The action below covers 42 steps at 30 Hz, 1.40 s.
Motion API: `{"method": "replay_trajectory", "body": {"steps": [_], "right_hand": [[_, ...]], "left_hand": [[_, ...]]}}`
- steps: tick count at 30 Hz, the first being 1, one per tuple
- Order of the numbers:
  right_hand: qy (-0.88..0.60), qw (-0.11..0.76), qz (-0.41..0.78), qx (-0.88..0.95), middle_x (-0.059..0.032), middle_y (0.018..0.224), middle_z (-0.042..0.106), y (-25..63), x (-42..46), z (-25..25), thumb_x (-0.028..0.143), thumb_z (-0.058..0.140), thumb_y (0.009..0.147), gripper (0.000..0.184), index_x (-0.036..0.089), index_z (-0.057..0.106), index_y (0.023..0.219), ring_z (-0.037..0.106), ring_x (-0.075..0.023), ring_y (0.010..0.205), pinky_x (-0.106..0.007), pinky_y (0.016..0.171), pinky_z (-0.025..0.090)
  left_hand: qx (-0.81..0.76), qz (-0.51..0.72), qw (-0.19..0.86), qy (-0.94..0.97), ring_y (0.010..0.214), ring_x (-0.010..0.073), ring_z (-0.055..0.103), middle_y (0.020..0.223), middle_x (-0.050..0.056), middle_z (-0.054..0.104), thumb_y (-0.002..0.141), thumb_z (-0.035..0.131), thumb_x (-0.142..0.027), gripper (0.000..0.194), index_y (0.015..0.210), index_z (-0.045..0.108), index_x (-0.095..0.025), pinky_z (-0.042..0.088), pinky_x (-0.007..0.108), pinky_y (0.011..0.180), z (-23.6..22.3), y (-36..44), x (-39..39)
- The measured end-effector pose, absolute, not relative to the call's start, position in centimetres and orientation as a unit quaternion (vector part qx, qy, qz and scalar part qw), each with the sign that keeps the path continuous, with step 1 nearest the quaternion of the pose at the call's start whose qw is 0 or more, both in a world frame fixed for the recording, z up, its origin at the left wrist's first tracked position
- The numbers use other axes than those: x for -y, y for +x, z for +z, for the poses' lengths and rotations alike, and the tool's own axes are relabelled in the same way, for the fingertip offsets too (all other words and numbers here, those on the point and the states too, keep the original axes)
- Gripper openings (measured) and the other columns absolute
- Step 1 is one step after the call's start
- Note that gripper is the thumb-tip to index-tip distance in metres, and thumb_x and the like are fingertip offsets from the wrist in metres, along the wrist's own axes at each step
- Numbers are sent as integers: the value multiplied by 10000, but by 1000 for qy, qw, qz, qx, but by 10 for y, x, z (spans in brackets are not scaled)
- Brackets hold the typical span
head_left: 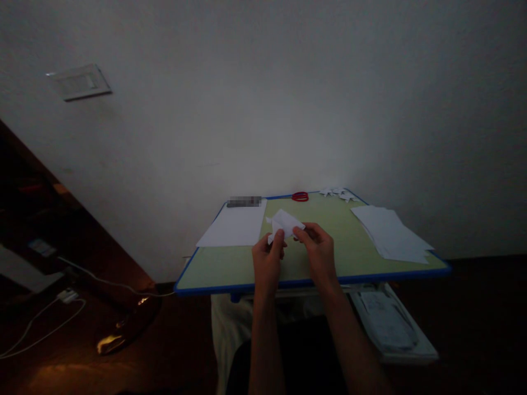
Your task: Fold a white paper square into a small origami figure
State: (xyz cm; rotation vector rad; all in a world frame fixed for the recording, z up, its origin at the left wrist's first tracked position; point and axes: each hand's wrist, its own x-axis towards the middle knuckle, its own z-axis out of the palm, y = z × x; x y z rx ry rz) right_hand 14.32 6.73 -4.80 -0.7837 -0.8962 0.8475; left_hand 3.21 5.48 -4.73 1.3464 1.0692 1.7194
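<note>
Both of my hands hold a small folded white paper [284, 222] above the green table [230, 269]. My left hand [267, 258] pinches its lower left corner with the thumb on top. My right hand [317, 247] pinches its right edge between thumb and fingers. The paper is tilted and partly folded, lifted slightly off the tabletop.
A flat white sheet [234, 226] lies at the table's left, a stack of white sheets [391, 233] at its right. A red ring [300, 196], a dark object [244, 202] and small folded paper pieces [340, 193] sit by the far edge. White cables [61, 307] run over the floor at left.
</note>
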Motion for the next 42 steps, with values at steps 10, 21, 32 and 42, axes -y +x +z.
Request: {"method": "replay_trajectory", "body": {"steps": [10,21,32,42], "right_hand": [[-352,744,394,410,8,690,702,142,-69,-48,368,817,716,209,194,726,786,641,-164,668,-293,669,495],[-349,744,394,411,-22,768,748,141,-68,-47,396,834,726,260,195,744,863,670,-181,704,-321,695,525],[-355,752,386,399,-11,724,718,142,-72,-50,411,827,724,280,188,723,858,654,-179,682,-316,677,510],[-357,747,365,425,2,702,680,143,-71,-51,417,741,811,225,193,722,812,611,-170,690,-303,677,475]], "left_hand": [[-397,658,336,545,564,107,426,572,-35,474,923,641,-517,434,669,613,-166,326,243,571,-50,28,-55],[-422,650,319,545,509,99,352,537,-51,402,884,645,-616,497,677,605,-166,246,242,496,-53,27,-58],[-416,646,353,534,495,101,379,508,-36,432,907,583,-664,568,613,545,-180,294,238,496,-47,33,-55],[-408,652,381,513,475,103,349,498,-36,403,872,525,-774,650,600,540,-184,275,247,468,-47,33,-56]]}}
